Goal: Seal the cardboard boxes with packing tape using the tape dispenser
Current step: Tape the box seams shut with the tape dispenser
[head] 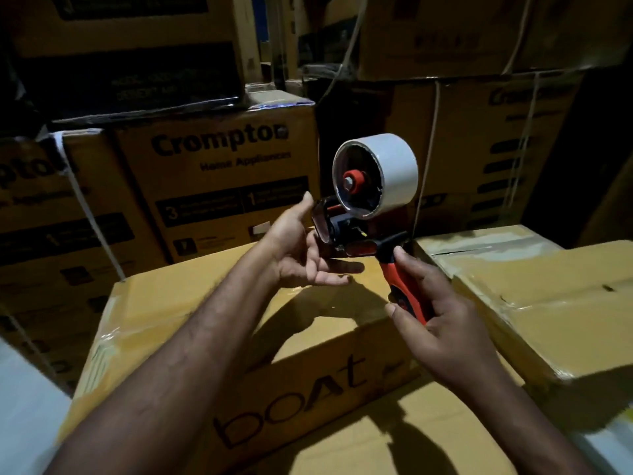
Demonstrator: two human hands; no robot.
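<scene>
A red and black tape dispenser (356,234) with a roll of pale tape (380,176) is held up above a brown cardboard box printed "boat" (239,354). My right hand (442,313) grips its red handle from below. My left hand (305,252) is at the dispenser's front end, fingers loosely extended under the black cutter head and thumb up beside it. Whether those fingers pinch the tape end cannot be told. A second brown box (548,303), with glossy tape across its top, lies to the right.
Stacked yellow "Crompton" cartons (212,173) form a wall behind and to the left. More strapped cartons (479,149) rise at the back right. A pale surface (24,413) shows at the lower left edge. The scene is dim.
</scene>
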